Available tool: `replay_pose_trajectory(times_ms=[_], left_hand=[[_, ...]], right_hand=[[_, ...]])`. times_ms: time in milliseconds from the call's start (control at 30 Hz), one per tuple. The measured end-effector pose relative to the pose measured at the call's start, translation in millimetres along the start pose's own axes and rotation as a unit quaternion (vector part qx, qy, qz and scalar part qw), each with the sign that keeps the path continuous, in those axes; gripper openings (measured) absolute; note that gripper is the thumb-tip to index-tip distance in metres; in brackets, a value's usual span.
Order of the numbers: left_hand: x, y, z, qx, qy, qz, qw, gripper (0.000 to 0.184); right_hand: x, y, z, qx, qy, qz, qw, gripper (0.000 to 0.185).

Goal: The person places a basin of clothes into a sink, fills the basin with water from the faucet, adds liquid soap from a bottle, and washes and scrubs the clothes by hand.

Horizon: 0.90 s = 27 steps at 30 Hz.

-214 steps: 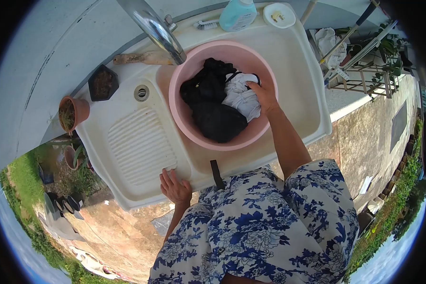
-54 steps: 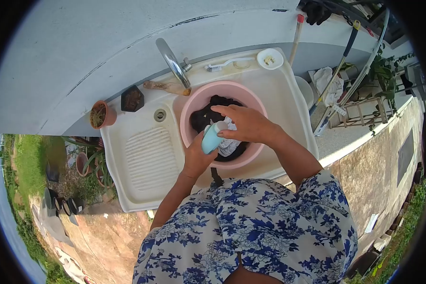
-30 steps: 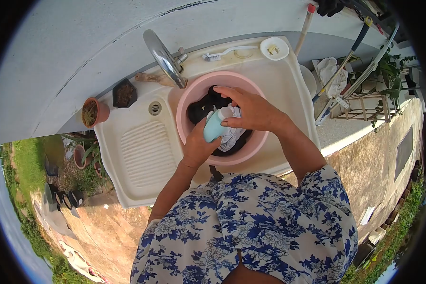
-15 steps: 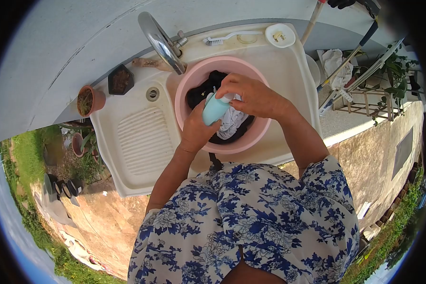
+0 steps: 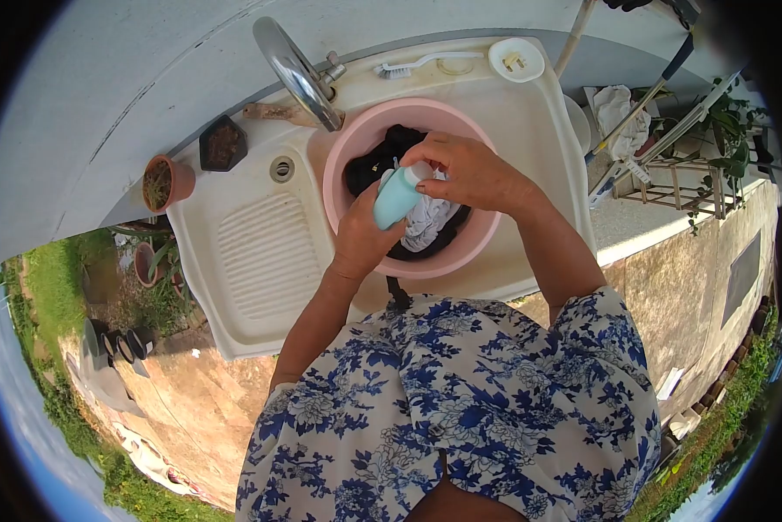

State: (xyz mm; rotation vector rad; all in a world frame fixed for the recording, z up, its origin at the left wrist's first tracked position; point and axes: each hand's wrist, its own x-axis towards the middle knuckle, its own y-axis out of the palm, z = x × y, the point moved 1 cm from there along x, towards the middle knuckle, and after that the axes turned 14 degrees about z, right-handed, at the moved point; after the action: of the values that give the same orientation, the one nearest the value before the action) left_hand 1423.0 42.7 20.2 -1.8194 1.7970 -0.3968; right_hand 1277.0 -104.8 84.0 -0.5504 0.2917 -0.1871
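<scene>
My left hand [image 5: 362, 233] is wrapped round a light blue bottle [image 5: 396, 201], tilted with its top toward the upper right. The fingers of my right hand [image 5: 467, 177] are closed on the white cap [image 5: 420, 171] at the bottle's top. Both hands are over a pink basin [image 5: 482, 228], which stands in the sink. In the basin lie black cloth [image 5: 367, 169] and a white cloth [image 5: 427, 224], partly hidden by the hands and the bottle.
Behind the basin are a chrome faucet [image 5: 294, 70], a white brush [image 5: 399, 71] and a white soap dish [image 5: 517, 61]. The ribbed washboard [image 5: 269, 254] is on the left, with a black pot [image 5: 223, 144] and a terracotta pot [image 5: 167, 184] beyond it. Long poles lean at the right.
Earlier my right hand touched the cloth and my left rested on the sink, with the bottle on the back ledge. Now both hold the bottle, and my right fingers have closed in on its cap.
</scene>
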Motion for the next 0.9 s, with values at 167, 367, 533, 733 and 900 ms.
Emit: replay_pose_trajectory(times_ms=[167,367,533,733,900], left_hand=[[0.9,-4.2,-2.1,-0.016,-0.01,0.011,1.0,0.063],[0.1,-1.9,1.9,-0.023,-0.01,0.013,1.0,0.063],[2.9,-2.2,0.0,0.003,-0.005,0.005,1.0,0.061],[11.4,-3.9,-4.1,0.106,0.032,-0.015,0.994,0.064],[13.0,-3.5,-5.0,0.09,0.01,0.001,0.996,0.062]], right_hand=[[0.8,2.7,2.8,-0.03,-0.083,-0.008,0.996,0.031],[2.5,3.8,-5.1,0.014,-0.106,-0.004,0.994,0.037],[0.8,0.1,0.8,0.065,0.017,-0.063,0.996,0.042],[6.8,-2.9,-14.6,-0.023,0.087,0.003,0.996,0.04],[-0.3,-7.5,-13.8,-0.046,-0.027,-0.01,0.999,0.027]])
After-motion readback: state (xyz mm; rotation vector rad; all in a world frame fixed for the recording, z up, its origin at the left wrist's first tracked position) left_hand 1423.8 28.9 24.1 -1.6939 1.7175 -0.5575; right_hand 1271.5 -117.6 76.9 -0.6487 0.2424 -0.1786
